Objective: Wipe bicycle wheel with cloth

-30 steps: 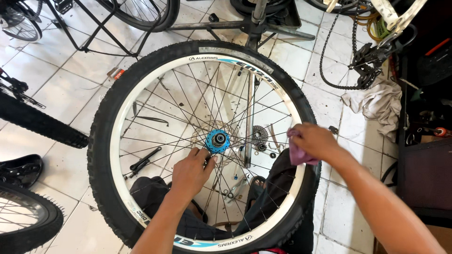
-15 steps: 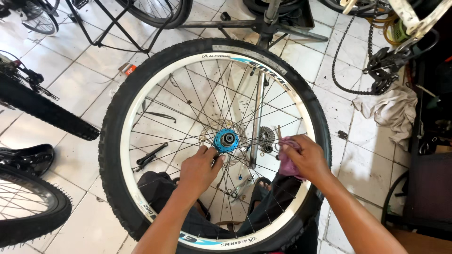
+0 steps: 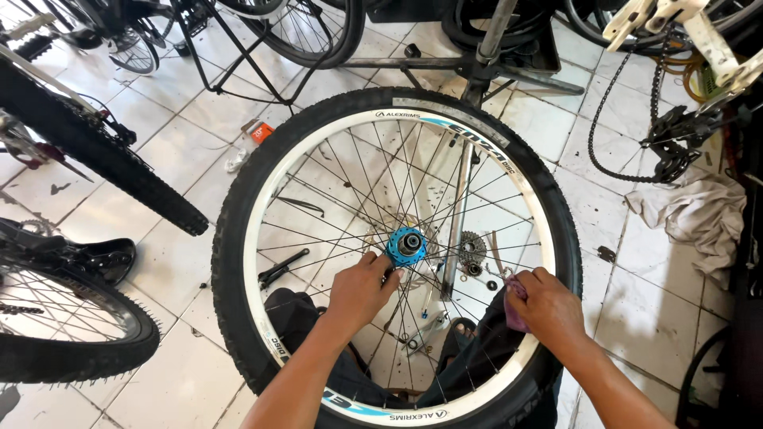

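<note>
Wheel [image 3: 397, 119] lay flat | left hand [image 3: 362, 290] gripped spokes by blue hub [image 3: 407, 245] | right hand [image 3: 548, 306] clutched purple rag [image 3: 515, 306]

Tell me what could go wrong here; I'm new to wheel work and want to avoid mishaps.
The left hand has its fingers among the thin spokes beside the blue hub; if the wheel turned, they could get pinched. The purple cloth in the right hand might snag on spokes. Small parts and a sprocket cluster lie loose on the floor and could be kicked away.
</note>
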